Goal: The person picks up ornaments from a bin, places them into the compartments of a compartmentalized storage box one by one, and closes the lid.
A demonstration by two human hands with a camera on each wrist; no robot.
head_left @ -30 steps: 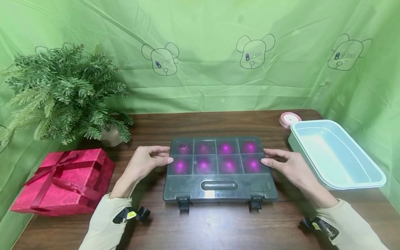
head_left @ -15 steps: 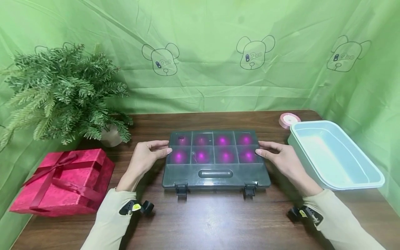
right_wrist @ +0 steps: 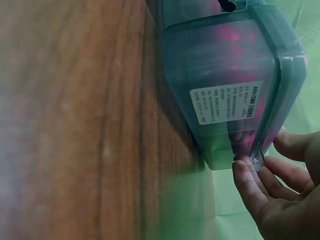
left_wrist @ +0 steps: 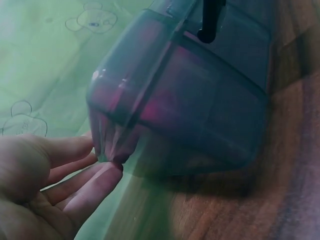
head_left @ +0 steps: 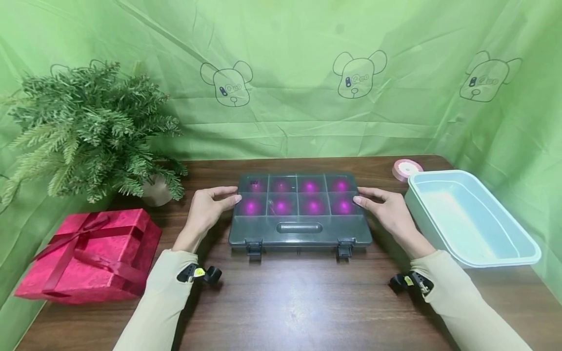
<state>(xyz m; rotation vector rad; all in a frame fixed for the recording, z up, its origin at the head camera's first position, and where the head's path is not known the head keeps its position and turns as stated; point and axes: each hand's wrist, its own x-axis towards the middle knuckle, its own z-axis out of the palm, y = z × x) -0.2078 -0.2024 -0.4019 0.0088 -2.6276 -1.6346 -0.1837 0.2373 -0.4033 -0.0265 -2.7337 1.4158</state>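
Note:
Midway along the table sits a translucent dark grey storage box (head_left: pixel 301 228) with a divided lid, through which round magenta things (head_left: pixel 281 206) show in several compartments. Two black latches (head_left: pixel 254 249) hang at its near side. My left hand (head_left: pixel 205 210) grips the box's left side, thumb on the lid edge and fingers lower down. On the opposite side, my right hand (head_left: pixel 391 214) holds it in the same manner. A white printed label (right_wrist: pixel 227 102) is on the box's end in the right wrist view. Whether the box touches the table is hard to tell.
On the left stand a red gift box (head_left: pixel 90 253) with a ribbon and an artificial pine plant (head_left: pixel 101 131). At right are a pale blue plastic tub (head_left: pixel 474 253) and a pink ribbon roll (head_left: pixel 406 169). A green curtain (head_left: pixel 285 73) hangs behind the table.
Both hands have moved the storage box away from the person, toward the back of the table and slightly left. The surrounding things stay in place.

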